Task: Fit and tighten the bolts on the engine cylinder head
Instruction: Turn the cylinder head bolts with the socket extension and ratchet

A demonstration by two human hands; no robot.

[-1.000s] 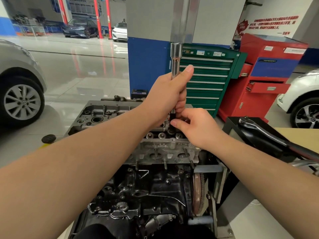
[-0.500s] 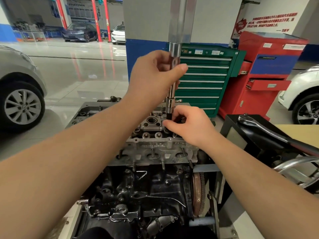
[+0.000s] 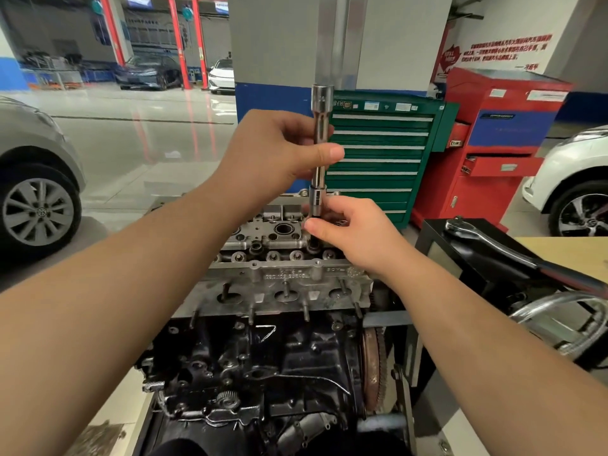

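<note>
Flanking cylinder head [image 3: 286, 274], green tool cabinet [image 3: 378, 159], ratchet [image 3: 483, 238] on black stand [image 3: 437, 245]

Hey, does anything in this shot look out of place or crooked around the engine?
Only one thing: the red cabinet behind has a drawer hanging open. The socket extension stands upright on the cylinder head.

We see bright, even indoor light, glare on the glossy floor [image 3: 138, 133], soft detail, edges bowed.
</note>
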